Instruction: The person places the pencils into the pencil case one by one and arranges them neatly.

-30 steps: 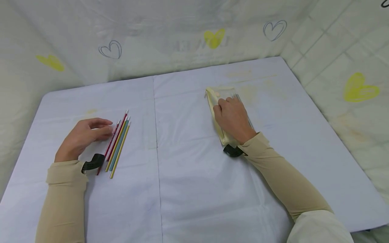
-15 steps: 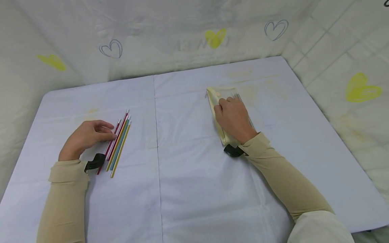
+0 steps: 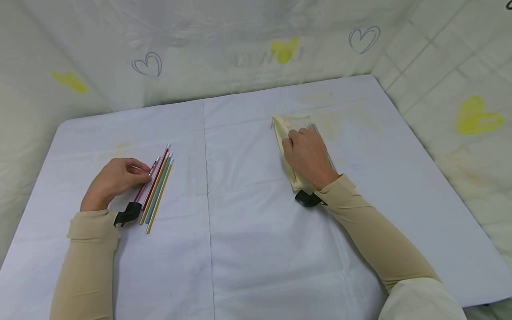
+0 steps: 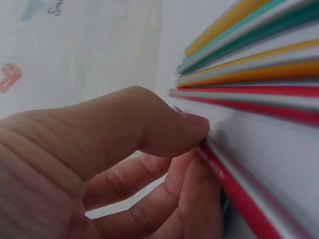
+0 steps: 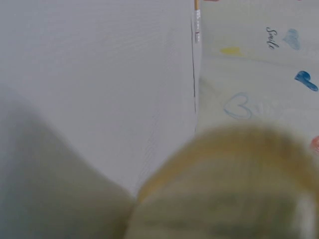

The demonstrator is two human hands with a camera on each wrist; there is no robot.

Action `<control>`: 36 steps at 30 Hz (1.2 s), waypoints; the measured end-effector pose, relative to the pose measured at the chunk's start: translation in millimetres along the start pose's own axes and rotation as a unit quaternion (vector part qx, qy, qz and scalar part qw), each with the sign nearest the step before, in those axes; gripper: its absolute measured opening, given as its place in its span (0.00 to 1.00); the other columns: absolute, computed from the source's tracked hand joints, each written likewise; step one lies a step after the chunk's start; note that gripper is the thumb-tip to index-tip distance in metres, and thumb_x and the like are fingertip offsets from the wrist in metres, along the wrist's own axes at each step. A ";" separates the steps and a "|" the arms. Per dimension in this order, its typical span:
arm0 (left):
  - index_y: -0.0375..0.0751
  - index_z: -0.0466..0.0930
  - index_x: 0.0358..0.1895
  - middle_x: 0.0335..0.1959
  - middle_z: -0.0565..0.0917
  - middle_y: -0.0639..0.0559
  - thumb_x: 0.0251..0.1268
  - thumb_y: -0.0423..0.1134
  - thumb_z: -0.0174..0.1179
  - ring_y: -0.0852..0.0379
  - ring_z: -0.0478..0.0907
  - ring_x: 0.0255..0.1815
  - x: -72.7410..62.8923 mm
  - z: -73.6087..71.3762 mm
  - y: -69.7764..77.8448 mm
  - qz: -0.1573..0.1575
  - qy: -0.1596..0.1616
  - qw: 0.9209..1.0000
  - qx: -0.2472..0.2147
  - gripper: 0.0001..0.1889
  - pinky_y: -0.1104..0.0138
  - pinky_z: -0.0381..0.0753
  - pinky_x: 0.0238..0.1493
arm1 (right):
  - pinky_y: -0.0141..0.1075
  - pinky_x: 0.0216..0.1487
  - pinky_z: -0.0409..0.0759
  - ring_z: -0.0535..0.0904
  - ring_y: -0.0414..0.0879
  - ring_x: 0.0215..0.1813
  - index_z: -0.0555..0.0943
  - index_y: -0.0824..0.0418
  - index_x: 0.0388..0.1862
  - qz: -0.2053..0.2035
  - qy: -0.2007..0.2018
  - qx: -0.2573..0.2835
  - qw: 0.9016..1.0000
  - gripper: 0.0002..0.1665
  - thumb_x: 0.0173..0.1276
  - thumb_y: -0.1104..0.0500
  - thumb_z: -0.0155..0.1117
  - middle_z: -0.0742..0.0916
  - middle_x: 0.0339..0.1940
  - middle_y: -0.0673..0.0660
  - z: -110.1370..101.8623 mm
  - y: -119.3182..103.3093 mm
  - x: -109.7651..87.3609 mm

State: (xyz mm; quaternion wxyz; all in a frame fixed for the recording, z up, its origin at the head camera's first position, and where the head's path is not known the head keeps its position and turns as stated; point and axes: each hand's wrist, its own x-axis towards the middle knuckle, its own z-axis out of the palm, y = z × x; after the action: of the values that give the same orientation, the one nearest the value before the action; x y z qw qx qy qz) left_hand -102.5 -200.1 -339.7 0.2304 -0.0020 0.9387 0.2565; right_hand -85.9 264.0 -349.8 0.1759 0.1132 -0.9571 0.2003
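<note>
My left hand [image 3: 116,180] pinches a red pencil [image 4: 239,194] between thumb and fingers, near its eraser end. In the head view this pencil lies slanted at the left of a loose group. Beside it on the table are another red pencil [image 3: 163,164], a teal pencil [image 3: 159,191] and two yellow pencils [image 3: 159,198]. Farther right, my right hand [image 3: 307,155] grips a see-through pencil pouch [image 3: 281,133] with cream edging; thin grey sticks [image 3: 313,128] show along its right side. The fingertips are hidden. Close up, the pouch [image 5: 224,184] is blurred in the right wrist view.
A white-covered table [image 3: 248,249] with a fold line down its middle spreads under both hands. Pale curtains [image 3: 224,49] printed with hearts stand along its back and right edges. A black wrist camera [image 3: 129,213] sits close to the pencils.
My left hand has moved slightly right and taken hold of the leftmost red pencil, whose lower end has shifted left. The right hand stays on the pouch.
</note>
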 end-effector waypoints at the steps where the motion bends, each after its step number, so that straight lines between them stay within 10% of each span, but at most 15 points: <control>1: 0.42 0.82 0.60 0.48 0.88 0.48 0.69 0.50 0.65 0.57 0.79 0.45 0.0 -0.3 -0.4 0.002 0.000 1.000 -0.001 0.22 0.66 0.72 0.48 | 0.37 0.31 0.51 0.51 0.48 0.22 0.58 0.55 0.13 -0.001 0.000 -0.001 1.000 0.27 0.77 0.63 0.43 0.58 0.15 0.52 0.2 0.1 0.1; 17: 0.32 0.70 0.71 0.38 0.85 0.75 0.73 0.49 0.65 0.70 0.87 0.41 -0.9 -10.0 -21.8 0.010 -0.057 0.986 -0.159 0.32 0.76 0.87 0.46 | 0.37 0.27 0.48 0.47 0.46 0.22 0.55 0.55 0.12 -0.004 -0.004 0.007 1.000 0.28 0.77 0.64 0.42 0.56 0.14 0.51 1.3 2.5 0.6; 27: 0.36 0.71 0.71 0.43 0.87 0.74 0.72 0.48 0.66 0.71 0.86 0.46 -5.4 -15.6 -28.7 0.015 -0.072 0.975 -0.208 0.31 0.74 0.88 0.50 | 0.36 0.28 0.47 0.47 0.46 0.23 0.55 0.54 0.13 -0.002 -0.007 0.006 1.000 0.27 0.76 0.65 0.42 0.55 0.15 0.50 1.3 2.3 0.8; 36: 0.53 0.80 0.60 0.46 0.90 0.66 0.74 0.36 0.64 0.64 0.89 0.45 -11.3 -19.9 -30.4 0.051 -0.079 0.941 -0.325 0.15 0.71 0.90 0.50 | 0.36 0.28 0.46 0.46 0.46 0.23 0.54 0.54 0.13 -0.007 -0.001 0.006 1.000 0.28 0.76 0.65 0.42 0.55 0.15 0.50 0.7 2.1 0.5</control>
State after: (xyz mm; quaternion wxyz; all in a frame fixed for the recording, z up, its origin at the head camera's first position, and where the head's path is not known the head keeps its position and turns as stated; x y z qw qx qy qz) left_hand -97.3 -237.4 -334.3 0.2776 -0.0087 0.7820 0.5580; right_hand -87.2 265.5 -351.0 0.1755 0.1210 -0.9554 0.2046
